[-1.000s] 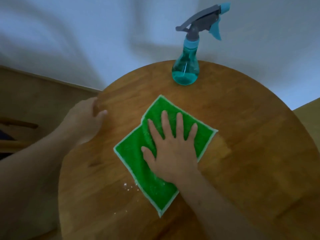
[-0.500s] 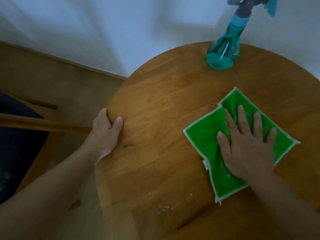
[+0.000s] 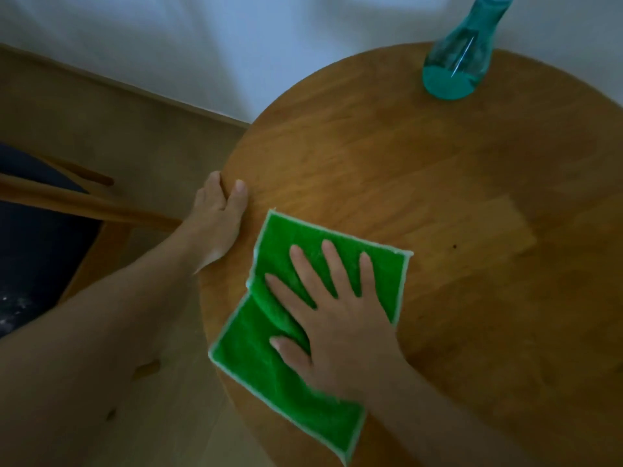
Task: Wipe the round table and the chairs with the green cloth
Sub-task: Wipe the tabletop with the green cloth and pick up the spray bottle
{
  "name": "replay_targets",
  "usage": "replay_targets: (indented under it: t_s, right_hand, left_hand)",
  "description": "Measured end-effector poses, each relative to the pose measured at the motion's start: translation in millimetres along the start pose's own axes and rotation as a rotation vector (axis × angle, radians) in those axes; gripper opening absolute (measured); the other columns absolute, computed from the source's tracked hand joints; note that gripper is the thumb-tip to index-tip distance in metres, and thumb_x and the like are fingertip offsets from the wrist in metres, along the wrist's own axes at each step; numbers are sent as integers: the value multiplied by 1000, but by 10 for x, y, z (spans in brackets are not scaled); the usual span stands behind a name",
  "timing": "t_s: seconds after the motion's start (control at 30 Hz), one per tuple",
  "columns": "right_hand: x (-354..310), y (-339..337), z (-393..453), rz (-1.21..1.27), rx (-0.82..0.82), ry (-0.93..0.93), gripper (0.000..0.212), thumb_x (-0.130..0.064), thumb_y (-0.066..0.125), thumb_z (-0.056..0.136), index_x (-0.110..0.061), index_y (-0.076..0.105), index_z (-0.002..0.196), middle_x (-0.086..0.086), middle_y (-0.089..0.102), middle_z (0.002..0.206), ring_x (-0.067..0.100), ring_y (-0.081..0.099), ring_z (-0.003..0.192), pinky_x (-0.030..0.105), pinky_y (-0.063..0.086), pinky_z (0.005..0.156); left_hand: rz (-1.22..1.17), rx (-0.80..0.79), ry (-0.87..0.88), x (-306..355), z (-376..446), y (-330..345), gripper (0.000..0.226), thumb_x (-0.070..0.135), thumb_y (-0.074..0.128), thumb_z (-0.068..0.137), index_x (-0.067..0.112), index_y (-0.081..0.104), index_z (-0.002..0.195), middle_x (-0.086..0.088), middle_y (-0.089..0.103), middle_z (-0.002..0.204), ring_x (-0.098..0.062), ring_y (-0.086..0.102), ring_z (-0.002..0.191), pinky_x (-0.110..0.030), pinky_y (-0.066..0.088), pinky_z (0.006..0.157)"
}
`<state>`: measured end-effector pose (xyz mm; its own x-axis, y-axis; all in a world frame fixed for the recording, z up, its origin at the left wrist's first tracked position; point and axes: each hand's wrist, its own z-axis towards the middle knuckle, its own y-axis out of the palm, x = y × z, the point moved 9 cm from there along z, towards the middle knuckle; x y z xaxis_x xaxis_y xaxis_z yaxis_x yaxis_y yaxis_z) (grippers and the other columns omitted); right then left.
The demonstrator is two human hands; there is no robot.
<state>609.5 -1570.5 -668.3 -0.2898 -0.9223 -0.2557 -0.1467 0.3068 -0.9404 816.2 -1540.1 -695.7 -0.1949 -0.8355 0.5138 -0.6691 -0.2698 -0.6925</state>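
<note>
A green cloth (image 3: 293,382) with a pale hem lies flat on the round wooden table (image 3: 438,203), near its left edge. My right hand (image 3: 337,315) presses flat on the cloth with fingers spread. My left hand (image 3: 217,217) holds the table's left rim, thumb on top, the other fingers mostly hidden over the edge. A wooden chair (image 3: 84,203) with a dark seat stands at the left, beside the table.
A teal spray bottle (image 3: 455,65) stands at the table's far edge, its head cut off by the frame. A white wall (image 3: 202,45) runs behind the table. Tan floor (image 3: 111,129) lies between chair and wall.
My right hand has slid the cloth leftward across the table, towards the left rim near my left hand. The view has shifted; my left hand stays on the rim.
</note>
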Motion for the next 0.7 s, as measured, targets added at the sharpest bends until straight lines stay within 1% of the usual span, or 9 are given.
replay_targets:
  t_s: [0.07,0.13,0.27,0.37,0.43,0.5,0.53,0.6,0.7]
  right_hand:
    - [93,75,-333,-19,-41,-19,66,-69,33,89,-39,33,148,0,27,158,37,25,143,64,10,109]
    - [396,25,-493,-55,-31,65,66,-72,25,91,-41,26,150,-1,23,159,36,25,143,62,12,110]
    - [1304,-200,-338,-44,41,502,71,-79,-3,83,-49,-17,146,-5,-15,162,32,-12,147,63,-3,113]
    - [1395,-277,82,12,74,668,77,-78,-1,82,-41,-16,149,5,-19,161,44,-16,144,72,-6,107]
    - [1092,-297,385,14,88,623,80,-78,2,83,-38,-13,150,11,-18,160,49,-15,142,74,-7,104]
    - [631,-262,586,-12,106,486,78,-78,5,84,-40,-12,150,11,-18,160,51,-15,141,74,-12,102]
    - [380,-223,612,-19,110,398,77,-78,8,84,-42,-9,150,9,-16,161,51,-16,141,73,-14,102]
    - [-47,-117,492,-7,97,225,75,-76,18,85,-45,4,151,6,-8,163,50,-13,142,72,-13,104]
    - [-331,49,1,25,66,54,69,-71,32,87,-42,26,149,4,13,162,46,5,145,69,-3,109]
  left_hand:
    - [-6,-8,1,3,-3,-3,76,67,18,92,24,-1,152,-2,8,159,-22,14,143,-37,15,109]
    - [-16,-16,7,22,-14,-3,75,67,19,92,26,0,152,-1,9,159,-23,16,143,-40,17,110]
    - [1,-25,1,52,-45,0,75,67,20,92,26,0,152,-3,8,159,-27,17,143,-47,20,110]
    - [19,-26,-5,73,-46,-8,76,67,22,92,27,-1,152,-4,8,159,-28,19,142,-48,21,110]
    - [-35,-43,17,75,-58,-16,73,67,22,92,28,4,151,-5,17,157,-28,25,139,-47,24,108]
    - [-149,-66,22,33,-81,-31,70,69,19,91,30,18,149,-7,33,149,-28,36,133,-44,27,105]
    - [-223,-71,5,-15,-94,-53,74,72,17,88,27,28,146,-8,41,144,-28,41,130,-48,28,107]
    - [-315,-38,-23,-96,-166,-136,79,76,17,82,23,46,134,-7,54,131,-27,50,122,-52,32,106]
    - [-238,115,111,-69,-395,-297,62,65,19,91,20,56,111,-5,60,111,-21,55,104,-44,42,95]
